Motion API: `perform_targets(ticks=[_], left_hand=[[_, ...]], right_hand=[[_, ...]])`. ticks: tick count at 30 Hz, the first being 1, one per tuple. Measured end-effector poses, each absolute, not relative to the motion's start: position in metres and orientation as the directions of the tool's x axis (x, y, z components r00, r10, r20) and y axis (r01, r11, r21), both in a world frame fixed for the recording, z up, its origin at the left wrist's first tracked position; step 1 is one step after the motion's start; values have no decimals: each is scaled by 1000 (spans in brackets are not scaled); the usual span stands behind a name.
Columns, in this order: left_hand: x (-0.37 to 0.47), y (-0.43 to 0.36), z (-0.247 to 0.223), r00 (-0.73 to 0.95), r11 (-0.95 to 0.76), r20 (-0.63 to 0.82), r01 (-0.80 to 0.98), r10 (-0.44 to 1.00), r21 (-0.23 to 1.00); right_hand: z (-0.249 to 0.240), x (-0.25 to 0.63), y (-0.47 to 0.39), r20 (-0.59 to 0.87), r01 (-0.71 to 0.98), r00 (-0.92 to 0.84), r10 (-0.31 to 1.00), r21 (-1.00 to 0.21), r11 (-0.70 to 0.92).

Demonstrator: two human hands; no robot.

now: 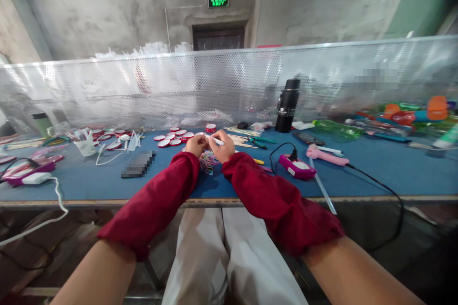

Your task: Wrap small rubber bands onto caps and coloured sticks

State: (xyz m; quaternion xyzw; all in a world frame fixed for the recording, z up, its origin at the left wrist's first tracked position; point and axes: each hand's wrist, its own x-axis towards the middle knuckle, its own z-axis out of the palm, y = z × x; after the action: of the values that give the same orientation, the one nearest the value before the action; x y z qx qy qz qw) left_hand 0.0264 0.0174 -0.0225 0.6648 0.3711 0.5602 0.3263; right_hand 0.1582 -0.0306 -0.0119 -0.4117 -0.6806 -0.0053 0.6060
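My right hand [225, 147] is closed around a slim white pen-like stick [216, 141], whose kind I cannot make out. Close beside it, my left hand [196, 145] has its fingers pinched together at the stick's far end; whatever they hold is too small to name. Under both hands lies a tangle of thin multicoloured strings [209, 162] on the blue tabletop [200, 191]. Just beyond the left hand are several round red-rimmed discs with white faces [175, 136], and a short stack of red discs [211, 128] stands behind the fingertips.
To the right are teal-handled pliers [259, 143], a purple power strip [297, 167], a pink glue gun [327, 155] with a black cord, and a black flask [288, 106]. On the left lie a dark phone [138, 164] and a white cup of sticks [85, 145]. A perforated metal screen [229, 76] borders the back.
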Motion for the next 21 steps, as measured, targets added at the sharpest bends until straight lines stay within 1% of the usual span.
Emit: perform_targets(ticks=[7,11,17,21], left_hand=[[24,21,-25,103,-521,512,117,853,845],[24,22,-25,105,-504,494,128,863,854],[27,17,-21,83,-492,485,134,871,860],[28,14,-18,89,-480,473,97,877,872]], right_hand=[[-11,159,-30,826,593,108,553,-500,631],[-12,161,-27,826,603,136,546,-507,616],[-14,162,-26,836,614,102,539,-479,627],[-14,162,-27,836,606,95,541,-480,634]])
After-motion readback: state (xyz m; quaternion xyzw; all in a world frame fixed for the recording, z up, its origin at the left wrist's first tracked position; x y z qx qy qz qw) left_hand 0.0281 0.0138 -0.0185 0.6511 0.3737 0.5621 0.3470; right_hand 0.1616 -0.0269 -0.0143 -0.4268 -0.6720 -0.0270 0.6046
